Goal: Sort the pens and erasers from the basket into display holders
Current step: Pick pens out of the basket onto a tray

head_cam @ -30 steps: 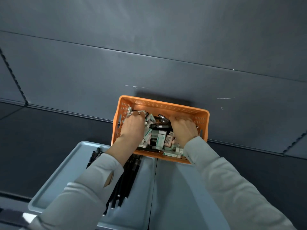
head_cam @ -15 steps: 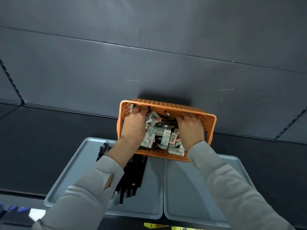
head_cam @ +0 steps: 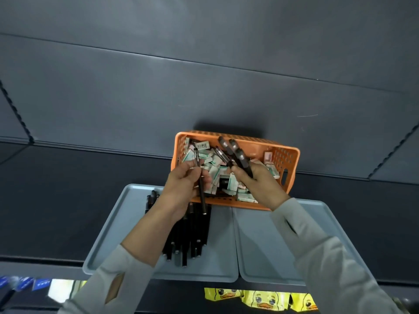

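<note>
Left hand (head_cam: 181, 191) pinches a single pen (head_cam: 200, 177); right hand (head_cam: 260, 186) clamps a bunch of pens (head_cam: 235, 155). Both are over the basket (head_cam: 285, 159). The left tray (head_cam: 127, 223) of laid pens (head_cam: 190, 234) sits just nearer, below the left hand. The single pen's axis runs near-parallel to theirs.

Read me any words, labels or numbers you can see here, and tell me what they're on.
Nothing can be read.
Barcode label on an eraser box in the basket: digits too small.
White print on the pen in the left hand: blurred.
White marks on the blue packs: blurred.
</note>
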